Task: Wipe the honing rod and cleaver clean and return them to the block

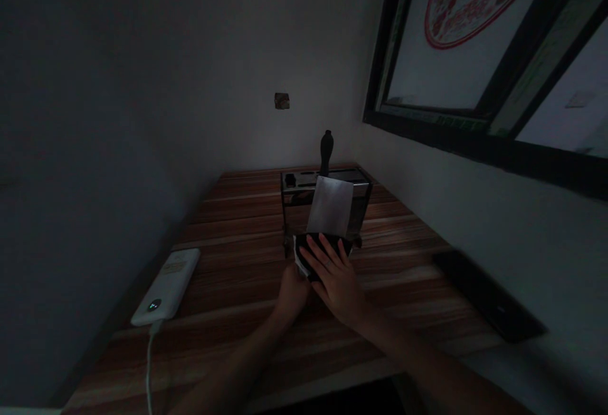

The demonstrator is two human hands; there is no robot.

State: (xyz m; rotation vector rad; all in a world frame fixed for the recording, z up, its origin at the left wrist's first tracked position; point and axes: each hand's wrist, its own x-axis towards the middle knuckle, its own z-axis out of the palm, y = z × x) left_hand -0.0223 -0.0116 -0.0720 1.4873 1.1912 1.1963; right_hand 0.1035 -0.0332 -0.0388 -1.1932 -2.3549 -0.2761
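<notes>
A cleaver with a broad grey rectangular blade [331, 204] points up and away from me near the middle of the table. My left hand [293, 288] is closed at its lower end, where the handle is hidden. Over the lower blade lies a black cloth-like piece with a white edge [306, 263]. My right hand [335, 279] rests on that piece, palm down, with its fingers stretched and spread. Just behind the blade stands a metal-framed knife rack [363, 196]. A black handle [326, 149] sticks up from it.
On the left of the wood-grain table [228, 275] lies a white power bank [168, 282] with a plugged-in cable [149, 364]. A dark flat object [489, 294] lies by the right wall, below a dark-framed window [446, 104]. The scene is dim.
</notes>
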